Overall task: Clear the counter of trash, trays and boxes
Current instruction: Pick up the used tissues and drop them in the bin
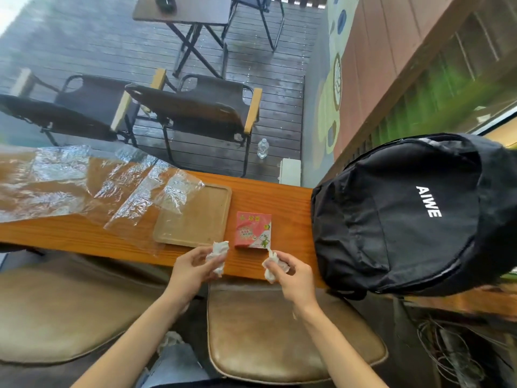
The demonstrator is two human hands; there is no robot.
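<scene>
Where plastic sheet [92, 186] overlaps tray [201, 219], corner blurred; each hand's fingers grip crumpled tissue, partly hidden.

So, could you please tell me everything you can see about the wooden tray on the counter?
The wooden tray is a shallow, light-brown rectangle with rounded corners and a low raised rim, and it looks like pale wood. It lies flat on the orange-brown wooden counter, nothing sitting inside it. A corner of the crinkled clear plastic sheet drapes over its far left part. The small red box lies just to its right, apart from it. The left hand, holding a crumpled tissue, is at its near edge.
</scene>
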